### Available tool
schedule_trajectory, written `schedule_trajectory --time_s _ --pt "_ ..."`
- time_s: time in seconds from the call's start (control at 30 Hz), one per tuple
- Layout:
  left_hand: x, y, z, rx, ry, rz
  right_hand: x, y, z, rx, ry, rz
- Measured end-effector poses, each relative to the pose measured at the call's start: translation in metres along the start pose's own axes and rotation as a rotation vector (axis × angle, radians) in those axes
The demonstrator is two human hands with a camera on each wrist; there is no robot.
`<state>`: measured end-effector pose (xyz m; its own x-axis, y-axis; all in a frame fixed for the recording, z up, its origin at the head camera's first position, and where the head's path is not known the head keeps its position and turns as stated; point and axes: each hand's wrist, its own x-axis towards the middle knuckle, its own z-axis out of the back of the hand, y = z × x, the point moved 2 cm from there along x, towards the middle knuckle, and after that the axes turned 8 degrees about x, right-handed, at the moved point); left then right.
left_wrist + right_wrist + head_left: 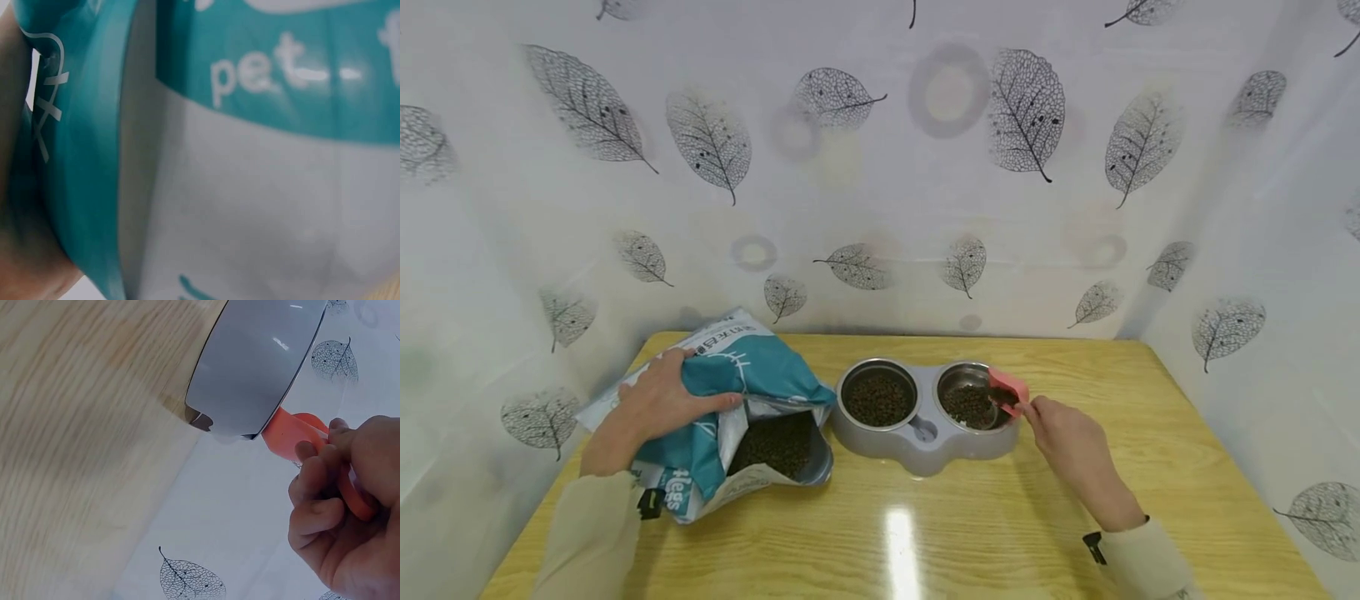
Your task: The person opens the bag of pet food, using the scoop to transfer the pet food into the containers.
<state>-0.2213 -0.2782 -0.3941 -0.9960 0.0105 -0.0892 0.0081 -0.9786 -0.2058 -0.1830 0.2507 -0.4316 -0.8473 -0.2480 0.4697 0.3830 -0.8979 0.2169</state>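
Note:
A teal and white pet food bag lies on its side at the left, its mouth facing right with brown kibble inside. My left hand rests over the top of the bag, thumb along its upper edge; its fingertips are partly hidden. In my right hand the fingers curl round the handle of a coral-red scoop. The scoop is tipped at the right rim of the right steel bowl, with kibble in it. Kibble covers part of that bowl's bottom.
Both steel bowls sit in one grey double-bowl stand. The left bowl holds more kibble. Beneath is a wood-grain table, with a leaf-patterned white curtain behind and at the sides.

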Motion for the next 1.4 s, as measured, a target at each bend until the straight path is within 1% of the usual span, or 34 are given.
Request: schedule_trajectory --time_s 0.17,0.23,0.33,0.4,0.5,0.6,0.7,0.83,0.9,1.0,1.07,1.17,1.23,1.3,1.4 --pt "-0.001 0.0 0.001 0.001 0.0 -0.001 -0.001 0.005 0.0 -0.09 -0.071 0.104" --pt "-0.001 -0.001 0.001 0.003 0.0 0.001 -0.002 0.006 -0.001 -0.111 -0.098 0.129" --pt "-0.001 -0.001 0.001 0.007 0.002 0.003 -0.004 0.005 -0.001 -0.102 -0.136 0.148" --pt "-0.001 -0.001 0.0 0.009 0.004 0.003 -0.004 0.005 0.0 -0.074 -0.152 0.134" --pt "0.0 0.0 0.0 0.011 0.005 0.004 -0.003 0.008 0.0 0.033 -0.156 0.081" --pt "0.0 0.0 0.0 0.013 0.003 0.004 -0.001 0.014 0.0 0.216 -0.125 -0.009" --pt "0.001 0.0 0.0 0.015 0.002 0.006 -0.003 0.02 0.0 0.384 -0.05 -0.105" --pt "0.0 0.0 0.0 0.013 0.008 0.01 -0.004 0.031 -0.001 0.525 0.077 -0.199" --pt "0.0 0.0 -0.001 0.011 0.011 0.01 -0.005 0.038 -0.003 0.584 0.134 -0.221" --pt "0.001 0.0 0.0 0.011 0.012 0.009 -0.004 0.05 -0.006 0.678 0.213 -0.22" --pt "0.001 0.0 0.0 0.011 0.013 0.007 -0.003 0.059 -0.008 0.733 0.265 -0.184" --pt "0.001 0.0 0.0 0.01 0.014 0.009 -0.002 0.075 -0.013 0.78 0.333 -0.072" --pt "0.002 0.0 0.0 0.011 0.016 0.01 -0.001 0.087 -0.016 0.765 0.364 0.02" --pt "0.001 0.0 0.0 0.013 0.017 0.012 0.0 0.1 -0.02 0.72 0.378 0.103" --pt "0.001 0.0 -0.001 0.015 0.017 0.013 0.002 0.121 -0.026 0.667 0.416 0.153"
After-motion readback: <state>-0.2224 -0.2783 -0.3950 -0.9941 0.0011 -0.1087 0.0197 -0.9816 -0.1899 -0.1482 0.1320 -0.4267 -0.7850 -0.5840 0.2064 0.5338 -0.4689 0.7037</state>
